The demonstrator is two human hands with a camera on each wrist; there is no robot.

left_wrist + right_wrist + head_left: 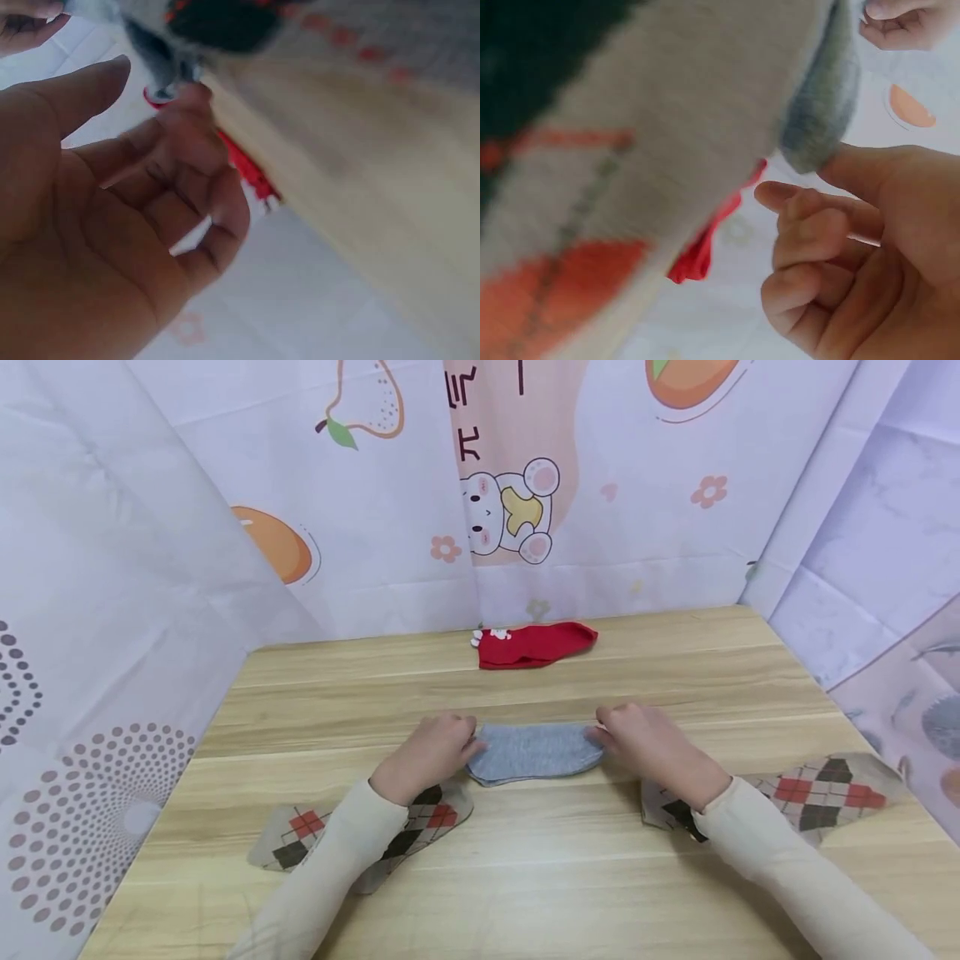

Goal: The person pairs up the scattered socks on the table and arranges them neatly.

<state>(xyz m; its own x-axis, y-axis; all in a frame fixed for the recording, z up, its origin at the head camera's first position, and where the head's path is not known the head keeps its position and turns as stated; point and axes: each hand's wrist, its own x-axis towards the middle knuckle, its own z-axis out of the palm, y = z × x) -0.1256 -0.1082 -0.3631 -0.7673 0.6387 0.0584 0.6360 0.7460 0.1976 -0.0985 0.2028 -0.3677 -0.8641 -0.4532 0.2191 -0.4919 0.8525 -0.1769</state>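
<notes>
A light grey-blue sock (536, 752) lies sideways across the middle of the table, with a second layer showing along its lower edge. At its left end is my left hand (435, 750); in the left wrist view the thumb stands apart from the loosely bent fingers, whose tips are right at the sock. My right hand (648, 745) is at the other end. In the right wrist view its thumb touches the tip of the sock, while the index finger (784, 196) stands away from it and the other fingers are bent.
A red sock (536, 645) with a white figure lies at the back of the table. One argyle sock (438, 817) lies under my left forearm, another (832, 793) by my right forearm. A printed curtain (375, 527) hangs behind the wooden table (525, 877).
</notes>
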